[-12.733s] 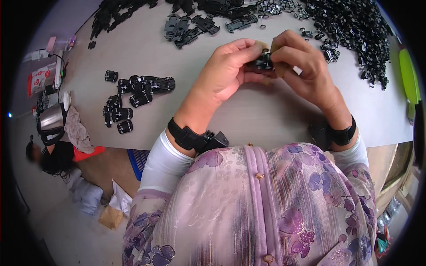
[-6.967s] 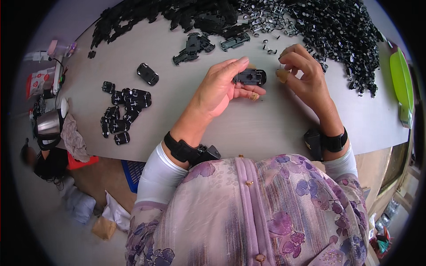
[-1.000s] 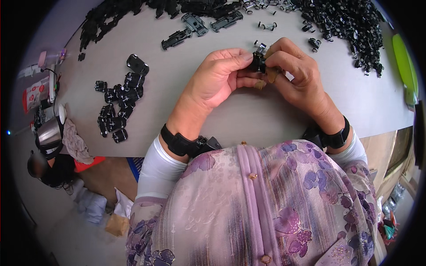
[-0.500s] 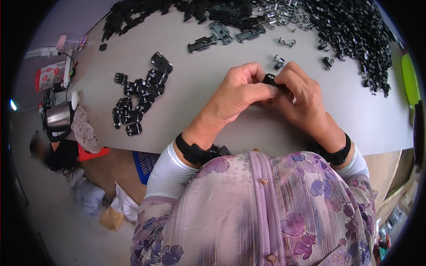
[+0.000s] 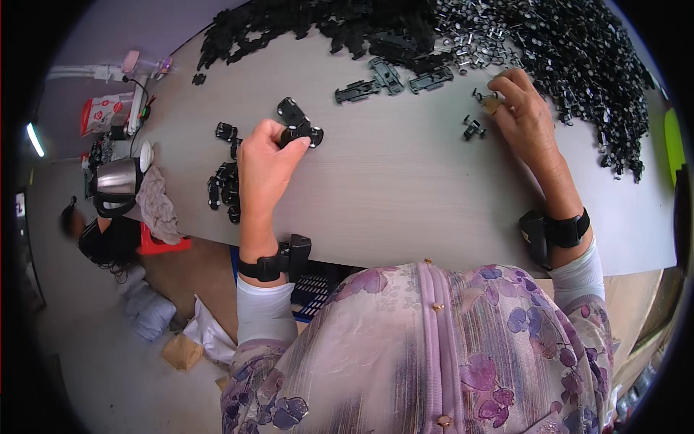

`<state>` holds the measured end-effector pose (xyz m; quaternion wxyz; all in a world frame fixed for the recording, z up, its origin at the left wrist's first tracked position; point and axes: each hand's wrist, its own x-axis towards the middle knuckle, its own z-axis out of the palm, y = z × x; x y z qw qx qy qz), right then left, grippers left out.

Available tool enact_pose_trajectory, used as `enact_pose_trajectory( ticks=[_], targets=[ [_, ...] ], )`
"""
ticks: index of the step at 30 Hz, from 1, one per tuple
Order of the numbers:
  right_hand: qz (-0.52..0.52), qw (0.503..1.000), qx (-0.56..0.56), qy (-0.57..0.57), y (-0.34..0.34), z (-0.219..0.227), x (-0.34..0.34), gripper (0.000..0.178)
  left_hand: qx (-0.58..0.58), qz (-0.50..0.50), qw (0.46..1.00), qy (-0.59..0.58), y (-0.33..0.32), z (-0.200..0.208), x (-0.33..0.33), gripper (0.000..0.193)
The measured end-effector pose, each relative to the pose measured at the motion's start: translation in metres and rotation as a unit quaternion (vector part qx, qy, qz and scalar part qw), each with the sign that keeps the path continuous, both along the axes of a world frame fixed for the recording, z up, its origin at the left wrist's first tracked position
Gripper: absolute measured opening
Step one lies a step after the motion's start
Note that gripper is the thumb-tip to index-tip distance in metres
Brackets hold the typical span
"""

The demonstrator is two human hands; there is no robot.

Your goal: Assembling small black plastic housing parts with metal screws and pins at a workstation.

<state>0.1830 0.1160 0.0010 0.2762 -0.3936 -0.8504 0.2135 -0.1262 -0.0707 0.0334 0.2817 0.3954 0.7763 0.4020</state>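
Note:
At the left of the table, my left hand [image 5: 266,163] pinches a small black toy car base [image 5: 312,136] with pale wheels between thumb and fingers. It is held right beside another black car base [image 5: 291,111], close to or touching it. A group of similar black pieces [image 5: 227,181] lies to its left, partly behind my hand. Over at the right, my right hand [image 5: 526,119] has its thumb and index fingertips around a small wheel axle [image 5: 480,94]; a tan covering shows on one finger. Just nearer lies a second wheel axle [image 5: 473,129].
Grey-green car bases [image 5: 387,76] lie at the far middle, before a heap of black parts [image 5: 394,36]. A large pile of wheel axles [image 5: 578,72] covers the far right. A metal kettle [image 5: 117,177] and a cloth [image 5: 157,206] sit at the left edge; another person [image 5: 108,239] is beyond.
My hands have come apart. The left has carried the black car base left to the group, and the right has reached forward and right to the wheel axle. The view has shifted slightly.

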Motion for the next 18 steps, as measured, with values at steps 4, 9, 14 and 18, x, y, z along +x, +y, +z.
enact_pose_trajectory(
  ticks=[4,9,14,18],
  targets=[
    [-0.026,0.995,0.060,-0.069,0.005,-0.010,-0.011,0.021,0.074,0.012,0.927,0.368,0.028,0.003,0.016,0.041],
    [-0.004,0.999,0.030,-0.009,0.008,-0.007,-0.006,0.020,0.099,-0.134,0.902,0.397,0.082,-0.018,0.045,0.040],
    [0.022,0.999,-0.029,0.036,-0.007,0.009,0.012,0.022,0.020,-0.103,0.923,0.370,0.087,-0.021,0.048,0.030],
    [-0.004,0.997,-0.068,-0.027,-0.014,0.006,0.025,0.019,0.060,-0.145,0.940,0.305,0.080,-0.023,0.061,0.022]
  ],
)
